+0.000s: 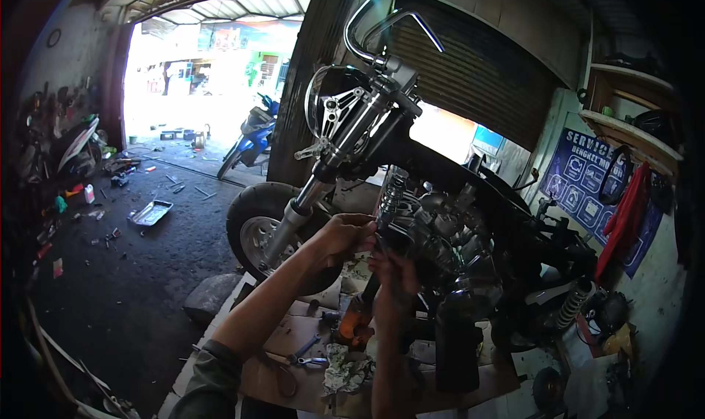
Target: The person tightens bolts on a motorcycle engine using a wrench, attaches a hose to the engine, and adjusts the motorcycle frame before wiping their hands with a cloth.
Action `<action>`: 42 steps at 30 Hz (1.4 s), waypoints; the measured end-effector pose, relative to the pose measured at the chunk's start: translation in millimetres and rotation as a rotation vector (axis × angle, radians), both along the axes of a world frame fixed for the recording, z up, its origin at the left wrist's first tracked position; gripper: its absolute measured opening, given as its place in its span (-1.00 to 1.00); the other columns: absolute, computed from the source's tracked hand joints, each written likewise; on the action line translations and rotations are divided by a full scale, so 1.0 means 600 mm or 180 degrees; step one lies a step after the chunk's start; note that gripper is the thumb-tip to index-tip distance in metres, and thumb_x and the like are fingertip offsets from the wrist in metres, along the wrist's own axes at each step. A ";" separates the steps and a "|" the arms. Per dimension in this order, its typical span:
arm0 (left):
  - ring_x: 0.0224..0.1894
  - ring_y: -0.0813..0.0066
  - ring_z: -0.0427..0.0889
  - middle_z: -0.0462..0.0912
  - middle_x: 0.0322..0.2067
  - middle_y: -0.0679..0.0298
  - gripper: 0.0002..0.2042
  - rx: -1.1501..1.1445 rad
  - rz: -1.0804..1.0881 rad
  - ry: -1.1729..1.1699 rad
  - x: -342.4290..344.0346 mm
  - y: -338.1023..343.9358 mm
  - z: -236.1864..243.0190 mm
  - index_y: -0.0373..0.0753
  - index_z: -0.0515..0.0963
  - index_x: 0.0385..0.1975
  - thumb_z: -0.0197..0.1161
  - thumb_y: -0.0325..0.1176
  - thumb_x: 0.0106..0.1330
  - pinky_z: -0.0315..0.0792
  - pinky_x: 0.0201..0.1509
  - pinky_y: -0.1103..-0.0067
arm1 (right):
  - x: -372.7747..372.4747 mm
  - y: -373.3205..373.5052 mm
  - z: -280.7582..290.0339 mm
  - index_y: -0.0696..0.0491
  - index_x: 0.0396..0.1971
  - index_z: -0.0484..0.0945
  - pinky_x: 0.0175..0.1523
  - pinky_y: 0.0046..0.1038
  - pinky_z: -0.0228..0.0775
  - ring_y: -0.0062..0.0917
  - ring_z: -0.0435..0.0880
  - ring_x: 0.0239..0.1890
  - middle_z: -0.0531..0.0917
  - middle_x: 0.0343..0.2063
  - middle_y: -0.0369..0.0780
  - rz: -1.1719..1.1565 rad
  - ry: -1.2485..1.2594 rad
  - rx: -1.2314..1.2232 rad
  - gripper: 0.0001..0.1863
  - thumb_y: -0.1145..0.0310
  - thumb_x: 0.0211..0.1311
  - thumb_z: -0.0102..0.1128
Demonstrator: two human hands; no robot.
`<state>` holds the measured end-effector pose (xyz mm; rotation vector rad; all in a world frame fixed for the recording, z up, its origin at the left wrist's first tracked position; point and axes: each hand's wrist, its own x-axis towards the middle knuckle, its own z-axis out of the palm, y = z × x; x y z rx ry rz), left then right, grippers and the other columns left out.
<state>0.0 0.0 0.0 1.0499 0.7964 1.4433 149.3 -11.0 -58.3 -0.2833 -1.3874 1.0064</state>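
Note:
A partly stripped motorcycle [396, 154] stands in front of me, its engine [448, 235] exposed below the dark frame. My left hand [345, 235] reaches to the front of the engine, fingers closed at a dark part just under a coiled metal piece [391, 199]; what they grip is too small to make out. Just below it, my right hand [393, 279] is raised with curled fingers at the same spot, in shadow, its grip unclear. Beneath my hands, cardboard [286, 323] carries an orange object [356, 320], wrenches [308, 360] and a crumpled rag [341, 367].
The front wheel [242, 232] and a grey stone [205, 301] are at left. A metal tray [150, 212] and scattered parts lie on the dark floor. A blue scooter [250, 136] stands in the open doorway. Shelves [628, 140], a poster and red cloth [617, 228] line the right wall.

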 end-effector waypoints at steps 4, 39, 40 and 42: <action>-0.36 0.62 0.57 0.59 -0.30 0.31 -0.68 -0.0047 0.0160 0.0070 0.004 -0.008 0.005 -0.35 0.44 0.00 0.17 -0.36 0.31 0.50 -0.32 0.73 | -0.035 -0.036 -0.009 0.15 -0.06 0.46 -0.13 -0.43 0.47 -0.30 0.67 -0.22 0.64 -0.24 -0.08 -0.1542 -0.0746 0.0807 -0.69 0.35 0.23 0.15; -0.33 0.61 0.59 0.61 -0.34 0.28 -0.69 -0.0007 0.0517 0.0814 0.002 0.006 0.010 -0.35 0.50 -0.06 0.24 -0.31 0.27 0.54 -0.17 0.68 | -0.011 0.045 -0.004 0.24 -0.24 0.50 -0.15 -0.45 0.41 -0.43 0.62 -0.35 0.63 -0.32 -0.12 -0.0695 0.0813 -0.0037 -0.72 0.32 0.27 -0.05; -0.33 0.62 0.59 0.61 -0.34 0.28 -0.69 -0.0007 0.0515 0.0776 0.002 0.006 0.010 -0.35 0.50 -0.07 0.24 -0.30 0.27 0.55 -0.17 0.68 | 0.005 0.054 -0.002 0.25 -0.23 0.49 -0.15 -0.44 0.44 -0.41 0.63 -0.34 0.63 -0.31 -0.10 -0.0068 0.0924 -0.0250 -0.71 0.31 0.27 -0.04; -0.34 0.62 0.59 0.61 -0.35 0.28 -0.69 -0.0004 0.0502 0.0739 0.003 0.005 0.010 -0.34 0.50 -0.07 0.24 -0.30 0.27 0.55 -0.18 0.68 | 0.029 0.066 0.004 0.25 -0.19 0.46 -0.15 -0.40 0.49 -0.36 0.65 -0.29 0.62 -0.29 -0.07 0.0626 0.1029 -0.0752 -0.71 0.31 0.27 -0.03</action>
